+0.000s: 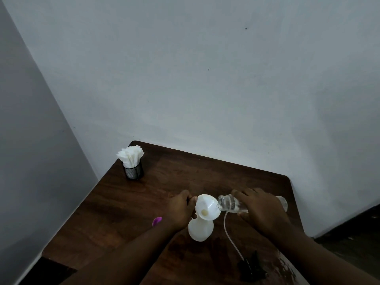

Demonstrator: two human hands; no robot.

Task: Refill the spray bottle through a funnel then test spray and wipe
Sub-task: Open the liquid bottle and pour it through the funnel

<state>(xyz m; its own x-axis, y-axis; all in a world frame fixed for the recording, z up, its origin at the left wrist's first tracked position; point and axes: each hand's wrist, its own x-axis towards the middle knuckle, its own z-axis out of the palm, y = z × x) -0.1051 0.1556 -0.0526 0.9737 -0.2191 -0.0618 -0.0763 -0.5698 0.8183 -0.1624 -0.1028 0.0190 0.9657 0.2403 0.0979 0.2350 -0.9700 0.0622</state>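
Observation:
A white spray bottle (pixel 200 230) stands on the dark wooden table (pixel 115 204) with a white funnel (pixel 206 206) in its neck. My left hand (pixel 181 210) grips the funnel's left rim and the bottle neck. A clear plastic bottle (pixel 228 203) lies almost level in my right hand (pixel 261 210), its open mouth at the funnel's right rim. The black spray head (pixel 249 268) with its thin white dip tube (pixel 231 237) rests on the table to the right of the spray bottle.
A black mesh cup (pixel 134 171) of white tissues (pixel 130 156) stands at the table's far left corner. A small purple cap (pixel 157 221) lies left of my left wrist. Walls close off the back and left; the table's right edge drops to dark floor.

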